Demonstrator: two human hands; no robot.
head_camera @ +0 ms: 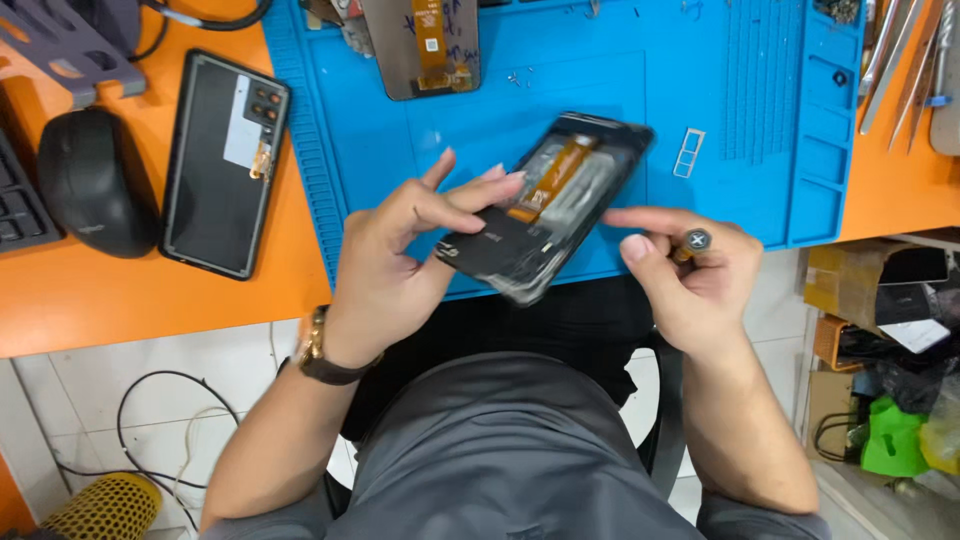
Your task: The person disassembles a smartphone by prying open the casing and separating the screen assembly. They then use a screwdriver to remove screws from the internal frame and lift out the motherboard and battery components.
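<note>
My left hand (405,245) grips the near end of an opened black phone (560,195), its back off so an orange flex cable and inner parts show. The phone is tilted above the front edge of a blue work mat (700,80). My right hand (690,275) is closed round a small screwdriver (693,242) whose cross-marked cap faces up; its forefinger reaches toward the phone's right side. A watch sits on my left wrist.
A black phone back cover (222,160) and a black mouse (95,180) lie on the orange table at left. A screen panel (420,45) rests at the mat's far edge, a SIM tray (688,152) to the right. Tweezers (905,60) lie far right. Boxes and bags stand on the floor at right.
</note>
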